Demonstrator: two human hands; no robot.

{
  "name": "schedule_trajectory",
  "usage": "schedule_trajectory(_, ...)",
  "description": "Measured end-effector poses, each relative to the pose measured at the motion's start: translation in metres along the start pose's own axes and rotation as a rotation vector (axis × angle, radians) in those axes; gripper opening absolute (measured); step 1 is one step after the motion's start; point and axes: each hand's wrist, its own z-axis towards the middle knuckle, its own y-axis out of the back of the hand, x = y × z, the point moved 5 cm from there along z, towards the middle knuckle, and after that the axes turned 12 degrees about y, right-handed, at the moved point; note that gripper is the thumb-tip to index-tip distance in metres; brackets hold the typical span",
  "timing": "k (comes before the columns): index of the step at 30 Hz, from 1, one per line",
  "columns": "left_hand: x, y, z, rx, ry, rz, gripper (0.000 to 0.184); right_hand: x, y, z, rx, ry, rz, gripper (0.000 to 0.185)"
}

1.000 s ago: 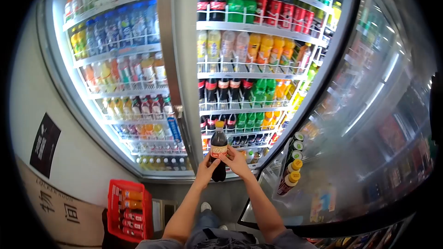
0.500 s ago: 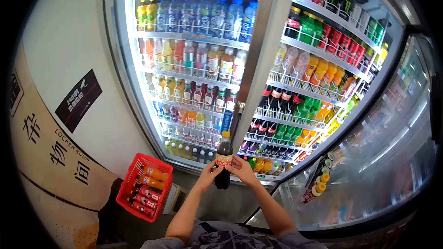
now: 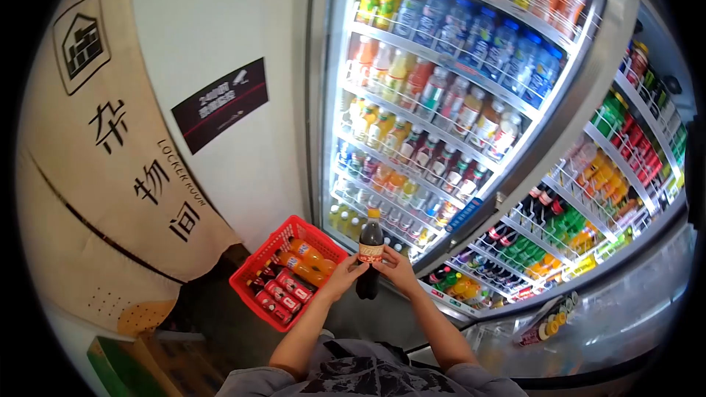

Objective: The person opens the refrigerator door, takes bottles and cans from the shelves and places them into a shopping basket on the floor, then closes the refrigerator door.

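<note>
A dark soda bottle [image 3: 370, 250] with a yellow cap and a tan-and-red label stands upright between my two hands, in front of my chest. My left hand [image 3: 346, 276] grips its left side at the label. On the other side, my right hand [image 3: 395, 270] presses against it, fingers and thumb closed round the label. Below my left forearm's far side sits a red basket [image 3: 245, 288]. It contains orange soda bottles [image 3: 307, 256] and several red-labelled dark bottles [image 3: 281, 301], all lying down.
A lit drinks fridge [image 3: 441, 73] with full shelves stands ahead, its right section [image 3: 610, 176] open. The glass door [image 3: 588, 338] swings out at the lower right. On the left hangs a beige curtain [image 3: 66, 140] by a white wall [image 3: 220, 15]. Cardboard boxes [image 3: 158, 367] lie at lower left.
My view has turned left, so the fridge and basket appear further right. Both hands still hold the soda bottle in front of me.
</note>
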Motion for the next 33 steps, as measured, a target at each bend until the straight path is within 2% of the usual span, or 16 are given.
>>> schedule_trajectory(6,0.014,0.084,-0.027,-0.128,0.012,-0.124,0.063,-0.035,-0.081,0.04,0.133,-0.07,-0.007,0.077)
schedule_trajectory(8,0.021,0.109,-0.039,-0.301,-0.03,-0.123,0.062,-0.062,-0.101,0.054,0.216,-0.041,0.0,0.076)
schedule_trajectory(9,0.019,0.115,-0.048,-0.339,-0.004,-0.21,0.062,-0.04,-0.122,0.055,0.262,-0.088,0.027,0.077)
schedule_trajectory(12,0.045,0.143,-0.055,-0.469,0.008,-0.329,0.06,-0.086,-0.143,0.073,0.359,-0.128,-0.046,0.076)
schedule_trajectory(13,0.064,0.156,-0.051,-0.517,-0.005,-0.328,0.058,-0.113,-0.15,0.078,0.398,-0.064,0.038,0.067)
schedule_trajectory(14,0.073,0.164,-0.049,-0.524,-0.016,-0.33,0.058,-0.105,-0.161,0.078,0.423,-0.085,0.038,0.067)
schedule_trajectory(17,0.095,0.18,-0.047,-0.582,-0.003,-0.417,0.055,-0.144,-0.17,0.091,0.523,-0.104,-0.046,0.066)
schedule_trajectory(19,0.116,0.193,-0.035,-0.632,0.01,-0.429,0.053,-0.159,-0.175,0.101,0.57,-0.1,-0.233,0.068)
schedule_trajectory(23,0.14,0.207,-0.017,-0.785,0.051,-0.461,0.047,-0.177,-0.185,0.124,0.672,-0.1,-0.222,0.068)
schedule_trajectory(24,0.147,0.212,-0.013,-0.8,0.051,-0.475,0.047,-0.203,-0.184,0.13,0.722,-0.072,-0.274,0.068)
schedule_trajectory(26,0.163,0.222,0.0,-0.799,-0.023,-0.391,0.041,-0.23,-0.183,0.14,0.788,-0.059,-0.328,0.068)
schedule_trajectory(29,0.205,0.237,0.024,-0.84,-0.05,-0.434,0.041,-0.252,-0.183,0.143,0.786,-0.106,-0.257,0.07)
schedule_trajectory(33,0.211,0.229,0.026,-0.952,0.105,-0.425,0.045,-0.273,-0.19,0.152,0.884,-0.2,-0.349,0.065)
